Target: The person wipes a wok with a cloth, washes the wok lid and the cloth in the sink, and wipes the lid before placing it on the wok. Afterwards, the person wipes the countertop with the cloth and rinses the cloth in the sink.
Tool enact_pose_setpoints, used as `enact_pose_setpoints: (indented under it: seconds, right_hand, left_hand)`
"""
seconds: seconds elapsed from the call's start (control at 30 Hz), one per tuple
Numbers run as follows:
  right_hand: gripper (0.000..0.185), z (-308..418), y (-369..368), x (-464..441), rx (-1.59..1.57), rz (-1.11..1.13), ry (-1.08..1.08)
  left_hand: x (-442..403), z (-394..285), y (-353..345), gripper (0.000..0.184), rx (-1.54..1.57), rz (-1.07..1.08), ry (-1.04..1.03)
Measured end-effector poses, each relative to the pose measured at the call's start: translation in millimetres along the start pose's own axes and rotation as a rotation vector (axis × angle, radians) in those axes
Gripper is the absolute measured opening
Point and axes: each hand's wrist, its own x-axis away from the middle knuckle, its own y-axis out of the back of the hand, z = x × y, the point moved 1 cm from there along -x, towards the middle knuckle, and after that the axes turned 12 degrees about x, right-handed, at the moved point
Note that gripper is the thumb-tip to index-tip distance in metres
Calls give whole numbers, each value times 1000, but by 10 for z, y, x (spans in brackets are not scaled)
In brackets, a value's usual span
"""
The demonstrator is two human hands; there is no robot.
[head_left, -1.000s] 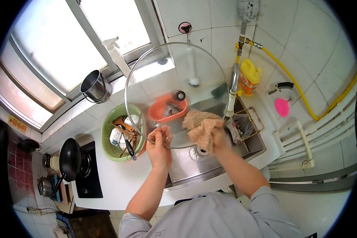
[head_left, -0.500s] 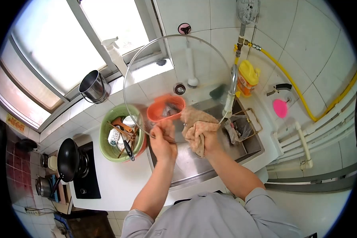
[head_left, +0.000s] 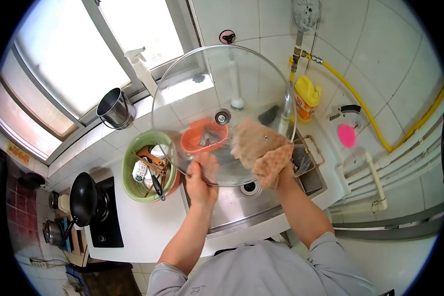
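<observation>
A large round glass lid (head_left: 197, 101) with a metal rim is held up, tilted, over the sink. At its lower left edge, my left hand (head_left: 201, 183) grips the rim, fingers showing through the glass. My right hand (head_left: 284, 178) holds a tan cloth (head_left: 256, 143) at the lid's lower right edge. The cloth lies spread against the glass and is bunched around the rim, covering most of the right fingers.
Below is a steel sink (head_left: 232, 209) with an orange basket (head_left: 190, 144) behind the glass. To the left stand a green basin (head_left: 130, 182) of dishes and utensils and a black wok (head_left: 82, 200). A yellow bottle (head_left: 307, 98) stands behind the sink's right side.
My right hand has moved right with the cloth, which now spreads wider over the lid. The lid's lower edge has dropped slightly. My left hand keeps its grip and shifts slightly.
</observation>
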Motion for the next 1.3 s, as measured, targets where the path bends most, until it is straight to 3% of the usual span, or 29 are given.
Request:
enact_pose_setpoints:
  seconds: [0.03, 0.07, 0.13, 0.2, 0.23, 0.3, 0.33, 0.4, 0.5, 0.63, 0.73, 0.77, 0.83, 0.93, 1.03, 1.1, 1.3]
  right_hand:
    - [31, 44, -114, 22, -16, 51, 3]
    - [34, 132, -252, 105, -227, 221, -95]
    - [39, 271, -401, 142, -235, 217, -175]
    - [44, 389, -263, 144, 40, -45, -143]
    - [47, 447, -180, 148, 113, -130, -135]
    - [53, 616, -227, 156, -83, -71, -145]
    - [56, 716, -378, 179, -219, -23, -168]
    - [54, 644, -392, 91, -211, -135, -97]
    - [52, 568, -292, 16, -177, -237, -30]
    - [51, 400, -246, 191, -65, -224, -10]
    - [50, 280, -330, 372, 93, -182, 8]
    - [50, 232, -345, 391, 149, -171, 17]
    - [49, 180, -331, 400, 236, -154, 21]
    - [48, 284, -225, 364, 279, -130, 8]
    - [47, 697, -217, 338, 130, -68, -72]
    - [47, 917, -297, 363, 30, -48, -108]
    - [45, 712, -173, 348, -20, -159, -35]
  left_hand:
    - [99, 97, 18, 22, 27, -2, 64]
    - [203, 193, 45, 24, 29, 33, 124]
    - [297, 219, 99, 25, -9, 31, 214]
    - [312, 105, 171, 26, -87, -52, 278]
    - [173, -61, 215, 29, -133, -49, 158]
    - [-61, -521, 9, 22, -214, 110, 40]
    - [-108, -532, 36, 18, -250, 117, 19]
    - [-212, -526, 110, 10, -322, 140, -29]
    - [-55, -301, 68, 10, -192, 81, -42]
    - [146, 41, 195, 8, 125, 93, 110]
    - [356, 272, 162, 10, 137, 67, 157]
    - [386, 326, 176, 10, 217, 200, 263]
    - [491, 468, 116, 11, 174, 77, 250]
    - [544, 406, 44, 11, 172, 118, 433]
    - [249, -90, -3, 9, -96, -8, 234]
    - [-69, -470, 24, 9, -303, 90, 67]
    - [78, -172, 194, 9, -151, -3, 97]
